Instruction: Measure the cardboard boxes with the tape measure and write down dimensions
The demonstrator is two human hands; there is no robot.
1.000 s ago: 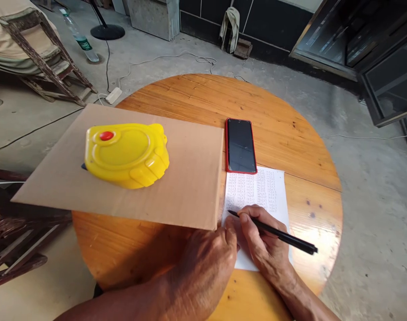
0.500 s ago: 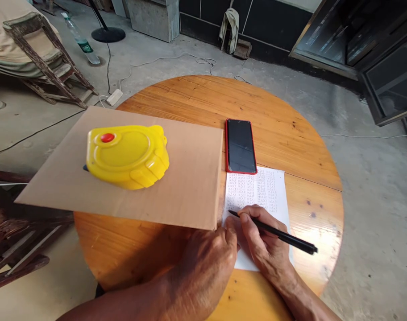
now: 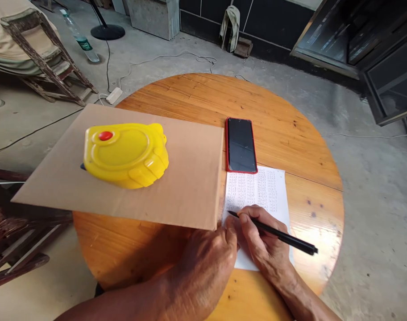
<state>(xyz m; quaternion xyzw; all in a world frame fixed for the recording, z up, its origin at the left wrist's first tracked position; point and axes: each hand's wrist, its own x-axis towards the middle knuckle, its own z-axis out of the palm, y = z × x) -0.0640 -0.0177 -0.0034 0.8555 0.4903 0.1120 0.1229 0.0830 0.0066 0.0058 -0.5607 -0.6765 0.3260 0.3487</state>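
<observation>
1. Almost nothing changed during the last second: the right hand (image 3: pixel 270 253) stayed with the black pen (image 3: pixel 297 242) pinched between thumb and forefinger, and the tip remained at the left side of the paper (image 3: pixel 257 191), by the lowest visible row of writing. Therefore the writing seemed to have advanced little or not at all.
2. The left hand (image 3: pixel 210 256) had its fingers curled, beside the near right corner of the cardboard (image 3: pixel 190 178). Its fingertips were partly hidden, so I could not tell if they pressed or pinched anything.
3. The paper lay flat on the round worktop (image 3: pixel 284 133), just beside the cardboard's right edge; the phone (image 3: pixel 241 145) rested at its top edge. This left little room on those sides.
4. The cardboard, bearing a yellow case (image 3: pixel 123 154), reached beyond the worktop's left edge. Bare wood showed to the right of the paper.
</observation>
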